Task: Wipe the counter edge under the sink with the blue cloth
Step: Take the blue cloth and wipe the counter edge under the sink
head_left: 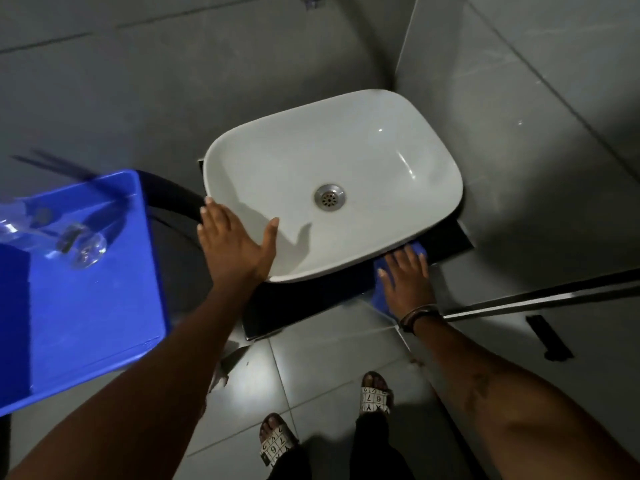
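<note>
A white vessel sink [415, 140] stands on a black counter [294, 306] in the corner. My left hand [232, 244] rests flat on the sink's near left rim, fingers spread, thumb inside the bowl. The blue cloth [380, 296] lies on the counter's front edge under the sink's near right corner. My right hand [405, 282] presses flat on the cloth, fingers pointing toward the sink, and covers most of it. A drain [329, 196] sits in the bowl's middle.
A blue plastic surface [86, 306] with clear glassware [81, 245] on it stands close at the left. Grey tiled walls enclose the sink behind and to the right. A metal rail [540, 297] runs at the right. My sandalled feet [375, 393] stand on the tiled floor below.
</note>
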The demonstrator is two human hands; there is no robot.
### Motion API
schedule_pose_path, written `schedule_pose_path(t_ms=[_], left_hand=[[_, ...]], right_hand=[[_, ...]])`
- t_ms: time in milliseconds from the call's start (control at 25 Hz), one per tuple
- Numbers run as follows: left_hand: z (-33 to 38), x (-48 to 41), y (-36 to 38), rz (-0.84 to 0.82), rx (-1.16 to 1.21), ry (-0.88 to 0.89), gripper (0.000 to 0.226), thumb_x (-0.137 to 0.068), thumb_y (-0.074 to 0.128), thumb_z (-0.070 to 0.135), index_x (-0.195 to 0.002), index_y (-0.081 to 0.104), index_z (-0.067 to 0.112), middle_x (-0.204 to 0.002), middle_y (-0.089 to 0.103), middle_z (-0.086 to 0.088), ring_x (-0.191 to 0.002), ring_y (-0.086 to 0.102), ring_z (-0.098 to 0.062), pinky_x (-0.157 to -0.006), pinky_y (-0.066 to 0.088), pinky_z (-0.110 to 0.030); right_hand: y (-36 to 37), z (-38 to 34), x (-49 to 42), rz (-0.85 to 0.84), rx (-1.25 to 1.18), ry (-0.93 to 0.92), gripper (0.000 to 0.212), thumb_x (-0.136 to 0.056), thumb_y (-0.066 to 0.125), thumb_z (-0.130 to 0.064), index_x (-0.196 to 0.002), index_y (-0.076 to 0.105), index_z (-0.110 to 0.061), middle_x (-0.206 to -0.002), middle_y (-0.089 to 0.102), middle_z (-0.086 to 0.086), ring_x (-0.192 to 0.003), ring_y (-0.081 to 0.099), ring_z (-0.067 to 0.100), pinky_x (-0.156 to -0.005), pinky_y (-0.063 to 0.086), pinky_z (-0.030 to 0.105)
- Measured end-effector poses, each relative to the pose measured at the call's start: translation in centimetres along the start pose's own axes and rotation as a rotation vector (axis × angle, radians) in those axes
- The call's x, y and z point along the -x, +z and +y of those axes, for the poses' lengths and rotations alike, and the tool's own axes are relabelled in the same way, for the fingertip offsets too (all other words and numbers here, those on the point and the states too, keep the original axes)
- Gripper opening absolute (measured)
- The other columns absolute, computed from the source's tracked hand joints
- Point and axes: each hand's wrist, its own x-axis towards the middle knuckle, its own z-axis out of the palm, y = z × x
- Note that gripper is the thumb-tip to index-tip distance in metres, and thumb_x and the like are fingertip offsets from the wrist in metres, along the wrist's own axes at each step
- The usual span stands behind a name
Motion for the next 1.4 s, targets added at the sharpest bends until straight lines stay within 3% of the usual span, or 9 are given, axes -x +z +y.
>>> schedule_pose_path(t_ms=[280, 480, 720, 840, 1000, 1120, 1240, 1320, 1400], left_hand=[[-0.2, -0.2, 0.7, 0.002, -0.006, 0.008, 0.11, -0.085, 0.025, 0.081, -0.155, 0.007, -0.001, -0.166, -0.003, -0.018, -0.155, -0.001, -0.032, -0.125, 0.002, -0.047], [0.0, 0.1, 0.2, 0.002, 0.031, 0.02, 0.104, -0.089, 0.027, 0.076, -0.156, 0.006, -0.001, -0.166, -0.004, -0.018, -0.155, -0.002, -0.032, -0.126, 0.002, -0.048], [-0.1, 0.0, 0.3, -0.007, 0.034, 0.032, 0.105, -0.088, 0.025, 0.078, -0.156, 0.004, 0.0, -0.166, -0.005, -0.018, -0.155, -0.003, -0.032, -0.125, 0.0, -0.047], [0.3, 0.5, -0.5, -0.015, 0.069, 0.021, 0.101, -0.092, 0.029, 0.072, -0.155, 0.006, -0.003, -0.166, -0.005, -0.021, -0.155, -0.004, -0.033, -0.126, -0.001, -0.047], [0.6, 3.1, -1.7, -0.083, 0.291, 0.005, 0.086, -0.099, 0.03, 0.058, -0.156, 0.005, 0.0, -0.166, -0.008, -0.02, -0.155, -0.008, -0.029, -0.126, -0.004, -0.048], [-1.0, 8.9, -2.0, -0.014, 0.504, 0.147, 0.066, -0.102, 0.042, 0.04, -0.155, 0.022, 0.005, -0.167, 0.008, -0.015, -0.156, 0.006, -0.023, -0.126, 0.0, -0.043], [-3.4, 12.6, -3.6, -0.17, 0.856, 0.133, 0.046, -0.093, 0.066, 0.02, -0.136, 0.054, 0.006, -0.137, 0.058, -0.011, -0.128, 0.056, -0.023, -0.114, 0.04, -0.047], [-5.2, 12.9, -5.3, -0.468, 1.049, -0.051, 0.046, -0.086, 0.075, 0.018, -0.129, 0.059, 0.011, -0.113, 0.067, 0.0, -0.103, 0.065, -0.016, -0.096, 0.056, -0.041], [-8.9, 12.4, -7.4, -0.695, 0.997, -0.147, 0.049, -0.081, 0.08, 0.029, -0.123, 0.063, 0.011, -0.1, 0.065, 0.004, -0.09, 0.063, -0.011, -0.075, 0.054, -0.021]], right_hand=[[-1.5, 8.4, -4.3, -0.014, 0.036, 0.261, 0.064, -0.092, 0.021, -0.051, -0.137, 0.048, -0.014, -0.155, 0.035, 0.011, -0.148, 0.019, 0.028, -0.121, 0.014, 0.048], [-1.1, 7.0, -4.1, -0.021, -0.016, 0.355, 0.087, -0.082, 0.043, -0.066, -0.148, 0.027, -0.012, -0.16, 0.018, 0.016, -0.15, 0.008, 0.03, -0.12, 0.002, 0.048], [-0.8, 4.0, -3.8, -0.064, -0.112, 0.561, 0.078, -0.091, 0.045, -0.034, -0.148, 0.013, 0.006, -0.159, 0.005, 0.027, -0.149, 0.002, 0.039, -0.121, 0.004, 0.054], [-0.5, 1.4, -2.1, -0.114, -0.144, 0.523, 0.072, -0.087, 0.031, -0.026, -0.144, 0.015, 0.015, -0.153, 0.005, 0.04, -0.146, -0.001, 0.048, -0.121, -0.001, 0.053], [-1.2, -4.0, 0.7, -0.024, -0.677, 0.558, 0.053, -0.094, 0.036, -0.004, -0.142, 0.025, 0.014, -0.155, 0.012, 0.035, -0.147, 0.009, 0.041, -0.121, 0.007, 0.039], [-3.1, -8.2, 3.9, -0.031, -1.23, 0.685, 0.041, -0.096, 0.043, -0.002, -0.136, 0.045, 0.006, -0.134, 0.053, 0.02, -0.122, 0.05, 0.026, -0.102, 0.039, 0.034], [-6.4, -12.8, 7.0, -0.35, -1.606, 0.737, 0.028, -0.091, 0.051, -0.008, -0.114, 0.061, 0.003, -0.098, 0.069, 0.012, -0.094, 0.062, 0.025, -0.077, 0.052, 0.029], [-8.7, -16.2, 8.2, -0.711, -1.783, 0.681, 0.035, -0.087, 0.054, -0.021, -0.112, 0.063, 0.002, -0.096, 0.072, 0.015, -0.093, 0.066, 0.027, -0.086, 0.052, 0.033], [-10.4, -20.6, 8.7, -0.971, -1.833, 0.583, 0.043, -0.086, 0.053, -0.034, -0.112, 0.067, -0.001, -0.101, 0.073, 0.015, -0.096, 0.067, 0.027, -0.091, 0.051, 0.036]])
